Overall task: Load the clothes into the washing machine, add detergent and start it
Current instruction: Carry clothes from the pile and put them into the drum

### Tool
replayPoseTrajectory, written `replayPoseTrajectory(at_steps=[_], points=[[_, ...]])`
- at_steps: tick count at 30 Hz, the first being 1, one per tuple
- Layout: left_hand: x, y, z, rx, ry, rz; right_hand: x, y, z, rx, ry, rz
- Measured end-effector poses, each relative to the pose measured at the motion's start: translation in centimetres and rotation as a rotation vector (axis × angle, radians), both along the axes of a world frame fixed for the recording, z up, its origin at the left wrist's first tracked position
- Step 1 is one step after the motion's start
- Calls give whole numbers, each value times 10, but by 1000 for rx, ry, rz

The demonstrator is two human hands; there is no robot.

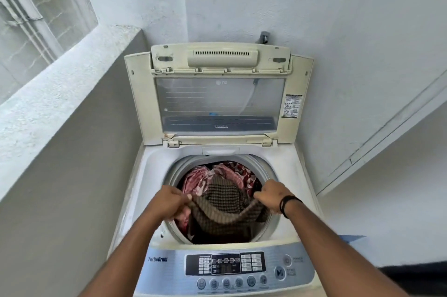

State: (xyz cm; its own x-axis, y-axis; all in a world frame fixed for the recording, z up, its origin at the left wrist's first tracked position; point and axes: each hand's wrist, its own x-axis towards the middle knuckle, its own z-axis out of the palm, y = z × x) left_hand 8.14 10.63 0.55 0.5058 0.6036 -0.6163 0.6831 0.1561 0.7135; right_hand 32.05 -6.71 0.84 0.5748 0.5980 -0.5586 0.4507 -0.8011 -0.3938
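A white top-loading washing machine (pixel 150 166) stands in front of me with its lid (pixel 220 100) folded up against the wall. Its drum holds red and pink patterned clothes (pixel 205 175). A brown checked cloth (pixel 223 200) hangs over the drum opening. My left hand (pixel 169 202) grips the cloth's left edge and my right hand (pixel 272 194) grips its right edge. The control panel (pixel 227 270) with buttons and a display lies at the machine's near edge, below my forearms. No detergent is in view.
A low grey parapet wall (pixel 60 108) runs along the left, close to the machine. White walls stand behind and to the right. A tap (pixel 264 36) sticks out of the wall above the lid. Something dark lies on the floor (pixel 416 277) at lower right.
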Motion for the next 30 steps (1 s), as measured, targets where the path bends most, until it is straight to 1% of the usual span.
replayPoseTrajectory(at_steps=[2, 4, 6, 9, 11, 14, 16, 18, 20, 22, 23, 25, 30], points=[[9, 8, -14, 37, -38, 195, 1, 11, -3, 31, -42, -96], [15, 15, -28, 71, -33, 280, -2, 21, -7, 61, -27, -166], [18, 18, -37, 83, -16, 256, -7, 27, -15, 80, -28, -166], [19, 13, -38, 68, -106, 143, -22, 29, -24, 168, -12, -192], [16, 6, -44, 110, -128, 81, -32, 26, -31, 227, 13, -248], [14, -5, -58, 159, -126, 89, -46, 14, -41, 305, 70, -336], [15, -17, -69, 108, -158, 98, -56, 2, -41, 386, 108, -403], [20, -36, -71, 104, -198, 60, -66, -12, -35, 497, 144, -511], [25, -61, -63, 117, -267, 35, -76, -29, -28, 593, 127, -605], [31, -88, -49, 107, -330, 8, -85, -52, -24, 640, 62, -662], [33, -101, -44, 115, -355, -25, -89, -64, -22, 651, 27, -685], [38, -126, -38, 163, -374, -154, -96, -87, -22, 667, -23, -740], [56, -212, -27, 176, -427, -484, -122, -171, -22, 711, -60, -923]])
